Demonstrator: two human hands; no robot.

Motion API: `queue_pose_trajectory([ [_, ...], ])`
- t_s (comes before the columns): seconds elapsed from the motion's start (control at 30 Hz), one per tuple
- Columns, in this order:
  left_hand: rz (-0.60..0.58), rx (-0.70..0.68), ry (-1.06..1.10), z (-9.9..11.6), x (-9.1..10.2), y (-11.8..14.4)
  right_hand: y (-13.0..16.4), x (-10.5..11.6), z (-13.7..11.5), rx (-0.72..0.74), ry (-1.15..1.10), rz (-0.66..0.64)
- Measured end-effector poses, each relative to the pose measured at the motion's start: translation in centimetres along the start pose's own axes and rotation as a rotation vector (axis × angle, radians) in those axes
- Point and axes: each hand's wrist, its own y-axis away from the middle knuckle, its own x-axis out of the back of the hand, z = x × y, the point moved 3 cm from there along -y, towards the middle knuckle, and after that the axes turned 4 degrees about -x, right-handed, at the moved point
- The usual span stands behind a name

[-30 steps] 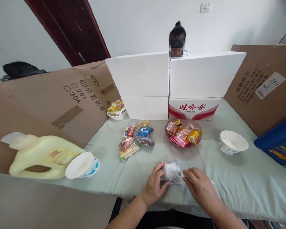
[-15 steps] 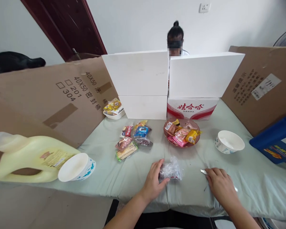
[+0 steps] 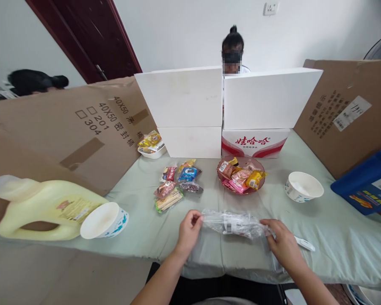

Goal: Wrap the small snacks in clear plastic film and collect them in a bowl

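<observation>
Head view: the clear plastic bag [image 3: 209, 220] is spread sideways between the two hands, over the near part of the green cloth [image 3: 152, 237], with something that bears a barcode label [image 3: 230, 228] in its middle. The left hand [image 3: 188, 233] has thumb and forefinger closed in a pinch on the bag's left end, the remaining fingers curled loosely. The right hand [image 3: 284, 243] has thumb and fingertips brought together on the bag's right end. A white-handled tool [image 3: 305, 244] sticks out past the right hand on its outer side; whether that hand also grips it or it lies beneath, I cannot tell

Beyond the bag, and apart from it, stands the pink glass bowl [image 3: 241, 192] of wrapped snacks. A group of loose snack packets [image 3: 189, 174] lies ahead and to the left of the left hand. A white paper bowl [image 3: 296, 195] stands ahead and to the right of the right hand, near the blue container [image 3: 365, 190]
</observation>
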Motion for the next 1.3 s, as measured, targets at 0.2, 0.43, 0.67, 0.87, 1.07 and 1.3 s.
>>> queue_pose_trajectory([
  [0.2,0.144,-0.181,-0.160,1.4,2.8,0.9,0.8,4.0,-3.0,0.075,0.013,0.331],
  [0.43,-0.345,-0.702,-0.429,7.0,-4.1,0.1,-2.0,0.0,-6.9,0.277,0.120,0.003],
  [0.67,-0.350,-0.802,-0.480,6.2,-3.6,1.7,-0.6,0.0,-5.4,0.338,0.269,-0.068],
  [0.87,-0.494,-0.836,-0.513,5.8,-2.0,5.9,2.6,1.8,-8.1,0.478,0.260,-0.008],
  [1.07,-0.376,-0.687,-0.282,7.9,-0.8,5.6,2.9,2.5,-9.2,0.518,0.183,0.128],
  [1.3,-0.145,-0.567,-0.325,8.1,0.8,2.6,4.1,2.3,-9.8,0.475,0.057,-0.205],
])
